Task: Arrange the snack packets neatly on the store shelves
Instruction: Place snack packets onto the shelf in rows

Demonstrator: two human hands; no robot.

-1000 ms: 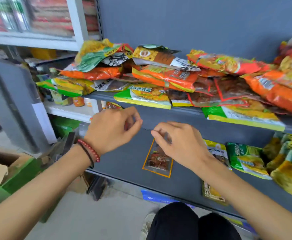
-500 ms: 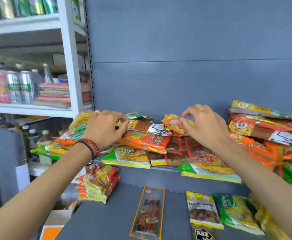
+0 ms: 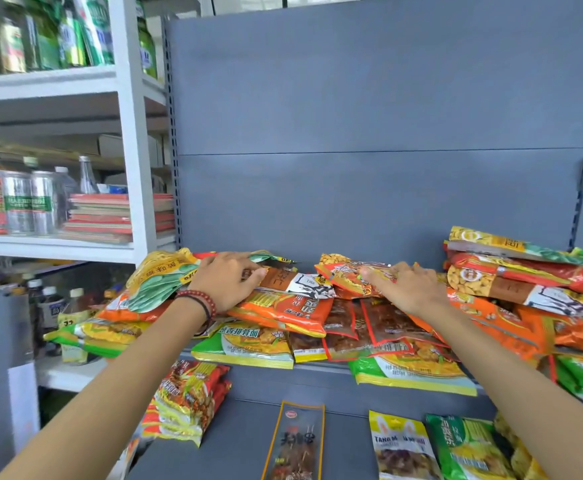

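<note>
Head camera, close, seemingly level, facing shelves [image 3: 245,441]

- I read "TANG M" on the yellow packet [image 3: 402,445], the rest of that line smeared.
- I made out "香排骨面" on the green-and-yellow packet [image 3: 248,346].

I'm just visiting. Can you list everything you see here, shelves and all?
snack packets: many, orange, green, yellow, red, heaped on upper grey shelf
red-yellow packets: small stack, lower grey shelf, left
skewer packet: one, clear, orange-edged, lower shelf middle
yellow packet: one, right of it
green packet: one, beside the yellow
cans: several, silver and red, white shelf, left
bottles: several, green, top white shelf
flat boxes: stack, red, beside cans
left hand: one, beaded bracelet, fingers curled on brown-and-white packet
right hand: one, on red-and-yellow packet atop heap
</note>
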